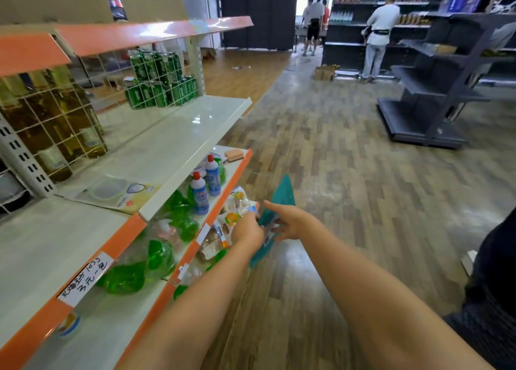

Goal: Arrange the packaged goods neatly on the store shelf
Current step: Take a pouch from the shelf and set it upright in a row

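Reaching toward the lower shelf (195, 246) at centre frame, both hands meet at its orange edge. The left hand (247, 231) has its fingers curled into the clear snack packets (237, 205) piled at the shelf front, apparently gripping one, though the fingertips are hidden behind the plastic. The right hand (290, 223) pinches a flat teal package (279, 202) that juts out past the shelf edge over the floor, its index finger extended along the top.

The risk, as it reads from here, lies in that overhang. The teal package is thin and held near its middle, so it could swing or slip and drop to the wood-pattern floor (349, 160). The snack packets sit loosely heaped at the very lip, and a tug on one may drag its neighbours off. Pushing goods back could also knock the blue bottles (206, 185) standing upright one shelf up, just left of centre.

As for what holds what: the shelf with the bottles also carries green-filled clear pouches (159, 255) lying on their sides toward lower left. The white shelf (178, 138) above bears a flat printed box (117, 193). Behind the wire grid (53, 118) at upper left stand amber bottles (55, 129), and green cans (159, 82) are stacked further along.
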